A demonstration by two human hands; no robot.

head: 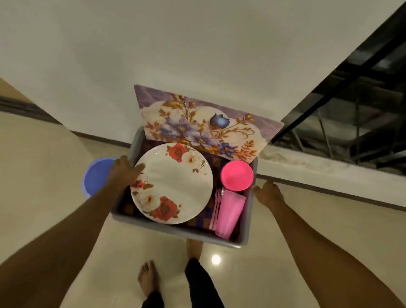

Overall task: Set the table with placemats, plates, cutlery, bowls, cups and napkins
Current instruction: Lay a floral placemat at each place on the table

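Observation:
I carry a grey bin [177,229] in front of me above the floor. My left hand [124,171] grips its left rim, thumb over the edge beside the plate. My right hand [269,191] holds the right rim from outside. Inside lie a white plate with red roses [175,185], a pink bowl [237,175], a pink cup on its side [230,213], pink cutlery [216,208] and a dark checked cloth [201,217]. A floral placemat [203,128] stands upright at the far end.
A blue bucket [96,179] stands on the tiled floor to the left, partly behind my left arm. A white wall [178,48] rises ahead. Dark railing and glass [362,102] run along the right. My bare feet [147,277] are on the glossy floor below.

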